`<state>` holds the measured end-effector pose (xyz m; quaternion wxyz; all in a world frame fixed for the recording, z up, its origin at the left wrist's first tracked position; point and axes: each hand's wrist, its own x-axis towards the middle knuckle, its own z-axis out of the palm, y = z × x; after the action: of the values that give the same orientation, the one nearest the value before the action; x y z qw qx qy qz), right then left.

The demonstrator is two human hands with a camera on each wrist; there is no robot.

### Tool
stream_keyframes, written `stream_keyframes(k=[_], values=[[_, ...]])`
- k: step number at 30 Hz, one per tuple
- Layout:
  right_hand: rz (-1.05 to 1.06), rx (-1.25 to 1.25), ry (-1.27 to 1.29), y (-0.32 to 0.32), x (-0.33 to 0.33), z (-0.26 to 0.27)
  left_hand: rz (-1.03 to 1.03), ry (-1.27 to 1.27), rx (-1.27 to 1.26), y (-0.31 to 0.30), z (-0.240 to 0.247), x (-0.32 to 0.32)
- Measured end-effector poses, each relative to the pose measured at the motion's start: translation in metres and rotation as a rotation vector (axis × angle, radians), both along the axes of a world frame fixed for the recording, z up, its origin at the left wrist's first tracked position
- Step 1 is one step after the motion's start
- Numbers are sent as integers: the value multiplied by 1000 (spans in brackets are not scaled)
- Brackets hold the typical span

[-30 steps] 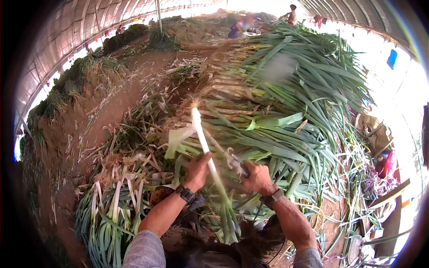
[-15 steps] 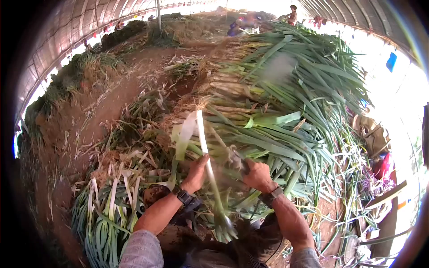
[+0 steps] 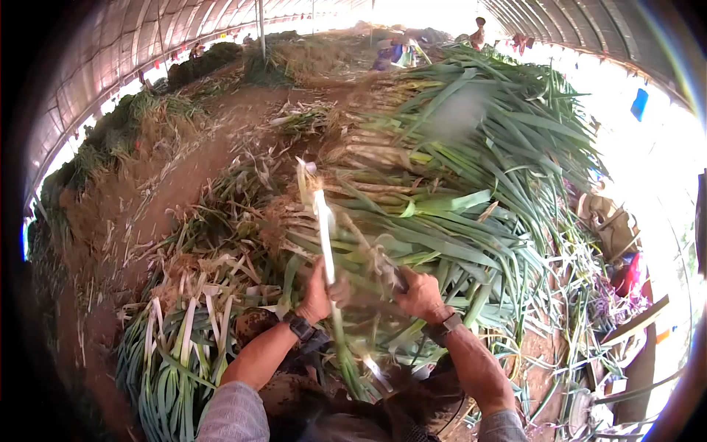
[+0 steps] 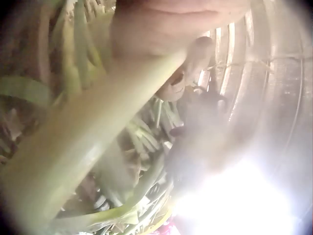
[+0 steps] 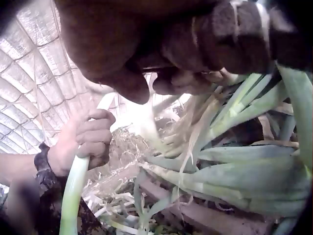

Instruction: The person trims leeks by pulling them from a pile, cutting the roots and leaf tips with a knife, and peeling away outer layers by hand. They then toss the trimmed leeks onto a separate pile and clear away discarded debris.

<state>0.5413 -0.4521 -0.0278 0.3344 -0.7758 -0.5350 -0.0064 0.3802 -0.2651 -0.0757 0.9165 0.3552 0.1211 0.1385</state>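
My left hand (image 3: 317,295) grips a long green onion (image 3: 325,239) around its shaft. The white root end points away from me and the green leaves hang toward my lap. In the left wrist view the onion's shaft (image 4: 83,132) runs thick and pale under the fingers. My right hand (image 3: 423,298) is curled around a dark handle-like tool (image 3: 403,280), whose blurred, knobbly front (image 3: 384,261) points toward the onion. In the right wrist view, my shadowed right hand (image 5: 102,39) fills the top. I cannot tell the tool's exact kind.
A big heap of green onions (image 3: 501,140) stretches ahead and right, roots to the left. Cleaned onions (image 3: 177,353) lie at lower left. Peelings (image 3: 213,228) litter the soil. Two people work farther off under the arched roof (image 3: 96,81). A tan bag (image 3: 610,225) sits at right.
The broad pale outer leaf that flapped left of the onion is gone from there; a short pale piece shows beyond the root end. The onion stands straighter, and its leaf end has swung left.
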Motion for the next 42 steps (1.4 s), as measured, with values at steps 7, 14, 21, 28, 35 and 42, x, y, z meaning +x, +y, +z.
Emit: stream_keyframes(k=[7,14,21,28,35,42], values=[[53,59,-29,-3,2,-5,-218,-135,87,7,-2,-7],[13,-5,21,-13,-5,15,-200,-89,40,10,25,-14],[36,-208,65,-8,-3,0,-143,-172,217,17,61,-14],[56,-344,62,-28,25,-33,586,-54,802,84,254,-74],[82,-584,-67,-32,21,-35,826,635,1587,119,317,-170],[38,-665,-93,-36,31,-52,550,1193,2049,232,119,-305]])
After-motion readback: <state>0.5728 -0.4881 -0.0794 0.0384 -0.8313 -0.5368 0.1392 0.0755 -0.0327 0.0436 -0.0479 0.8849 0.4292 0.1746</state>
